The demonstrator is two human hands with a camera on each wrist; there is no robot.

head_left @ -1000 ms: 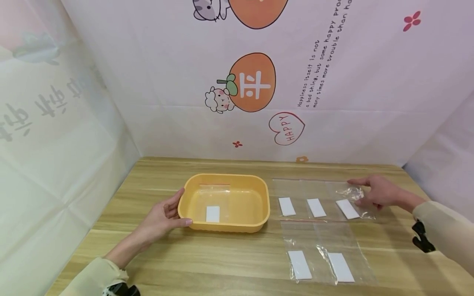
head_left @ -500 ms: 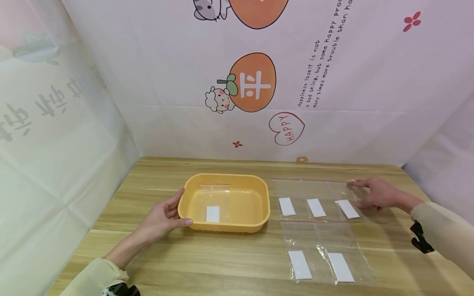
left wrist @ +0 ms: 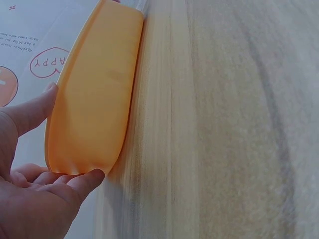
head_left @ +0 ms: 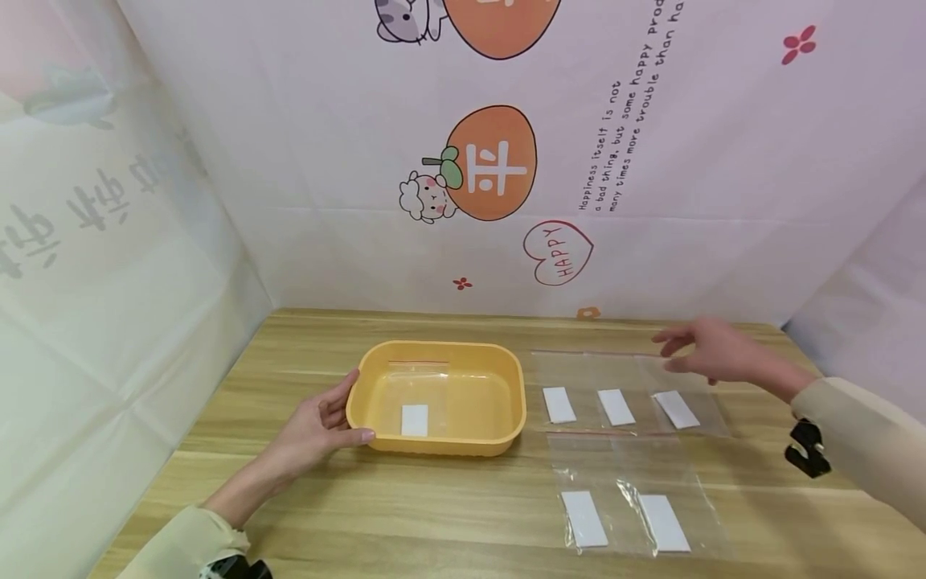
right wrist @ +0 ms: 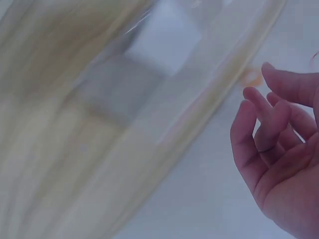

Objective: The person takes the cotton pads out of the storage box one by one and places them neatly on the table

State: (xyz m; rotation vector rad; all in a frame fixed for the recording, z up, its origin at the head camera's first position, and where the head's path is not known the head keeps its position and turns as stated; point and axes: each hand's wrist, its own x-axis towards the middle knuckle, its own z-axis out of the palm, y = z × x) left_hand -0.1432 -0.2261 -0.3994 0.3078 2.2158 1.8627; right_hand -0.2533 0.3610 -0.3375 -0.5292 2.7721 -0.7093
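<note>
My left hand (head_left: 307, 434) grips the left end of a yellow plastic container (head_left: 463, 445); in the left wrist view its thumb lies at the rim and the fingers against the end wall. Inside the container is a clear zip bag (head_left: 434, 390) with a white rectangular piece in it. Over the upper right of the laid-out bags hovers my right hand (head_left: 712, 354), fingers loosely bent and nothing held. Below it lies a clear zip bag with a white piece (head_left: 677, 409), seen blurred in the right wrist view.
Left of that bag, two more zip bags with white pieces (head_left: 558, 404) complete the back row. Two others, with white pieces (head_left: 584, 519), lie in front. All rest on a wooden table (head_left: 405, 515). A printed cloth (head_left: 325, 161) hangs behind, with more at the sides.
My right hand has lifted off the rightmost back bag and shifted left and upward. That bag, crumpled a second ago, lies flatter. The left hand stays on the container.
</note>
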